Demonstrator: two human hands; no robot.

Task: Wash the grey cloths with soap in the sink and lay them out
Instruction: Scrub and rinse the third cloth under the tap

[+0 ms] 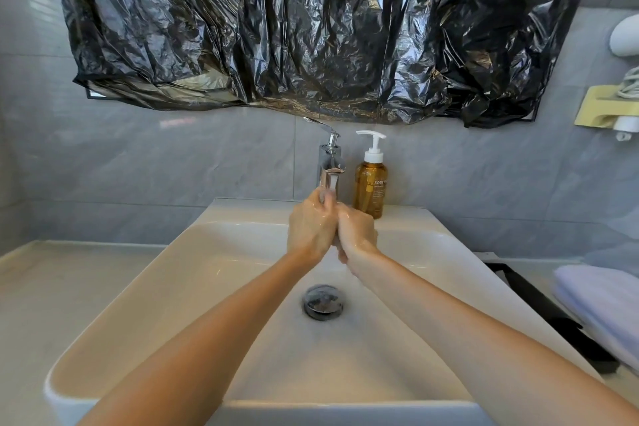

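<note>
My left hand (311,228) and my right hand (358,232) are pressed together over the back of the white sink (145,290), right under the chrome faucet (330,162). Water runs from the spout onto the left fingertips, and both hands look wet. No cloth shows between them. The right hand's fingers are hidden behind the left hand. An amber soap bottle (370,183) with a white pump stands just right of the faucet. Folded pale grey cloths (601,301) lie on the counter at the right edge.
The drain plug (323,301) sits in the middle of the basin. A black strip (539,308) lies between the sink and the cloths. Black plastic sheeting (311,28) covers the mirror above. A yellow wall holder (598,111) hangs at the right.
</note>
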